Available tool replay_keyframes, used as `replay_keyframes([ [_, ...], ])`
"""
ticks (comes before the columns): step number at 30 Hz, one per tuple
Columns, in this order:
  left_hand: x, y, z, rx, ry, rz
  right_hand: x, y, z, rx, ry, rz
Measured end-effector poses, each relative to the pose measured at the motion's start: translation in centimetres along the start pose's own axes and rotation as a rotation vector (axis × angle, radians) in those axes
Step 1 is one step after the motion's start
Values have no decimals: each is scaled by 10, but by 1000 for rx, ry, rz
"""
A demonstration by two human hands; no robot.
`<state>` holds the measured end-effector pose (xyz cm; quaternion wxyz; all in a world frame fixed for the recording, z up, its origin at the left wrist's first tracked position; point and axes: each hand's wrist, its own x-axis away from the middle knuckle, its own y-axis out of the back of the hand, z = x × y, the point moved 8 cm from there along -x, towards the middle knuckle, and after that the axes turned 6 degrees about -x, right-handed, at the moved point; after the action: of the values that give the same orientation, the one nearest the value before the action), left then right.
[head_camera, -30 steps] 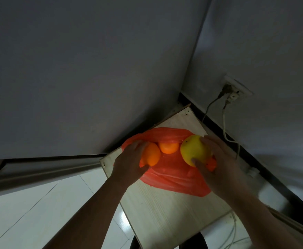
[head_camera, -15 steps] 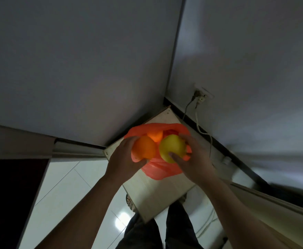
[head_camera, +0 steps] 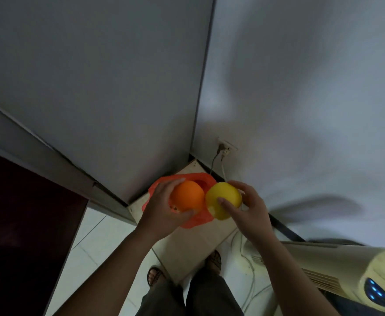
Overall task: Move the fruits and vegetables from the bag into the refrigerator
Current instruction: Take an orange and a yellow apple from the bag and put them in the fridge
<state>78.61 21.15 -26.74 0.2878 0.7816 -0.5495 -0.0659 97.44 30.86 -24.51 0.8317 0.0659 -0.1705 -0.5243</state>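
Note:
My left hand (head_camera: 162,210) grips an orange (head_camera: 187,196), fingers curled round it. My right hand (head_camera: 247,207) grips a yellow round fruit (head_camera: 222,199) right beside the orange. Both fruits are held up above the orange-red plastic bag (head_camera: 193,221), which lies on a small light wooden table (head_camera: 187,247) in the corner. The bag's inside is mostly hidden behind the fruits. The grey refrigerator (head_camera: 95,87) fills the upper left, its side next to the table.
A wall socket with plugs and cables (head_camera: 223,151) sits on the white wall behind the table. A cream-coloured appliance with blue lights (head_camera: 346,277) stands at lower right. My feet (head_camera: 156,275) are on the white tile floor. A dark opening (head_camera: 22,224) lies at the left.
Both hands have lifted the orange and the yellow fruit up out of the bag. The view has pulled back and higher, so the table and bag look smaller.

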Motion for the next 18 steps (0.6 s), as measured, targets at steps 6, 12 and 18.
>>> replay_keyframes([
  [6, 27, 26, -8, 21, 84, -39, 9, -18, 15, 15, 50, 187],
  [12, 93, 58, -1, -69, 207, -296, 14, -60, 39, 76, 173, 459],
  [18, 174, 41, -2, -165, 375, -553, 45, -79, 54, 180, 377, 728],
])
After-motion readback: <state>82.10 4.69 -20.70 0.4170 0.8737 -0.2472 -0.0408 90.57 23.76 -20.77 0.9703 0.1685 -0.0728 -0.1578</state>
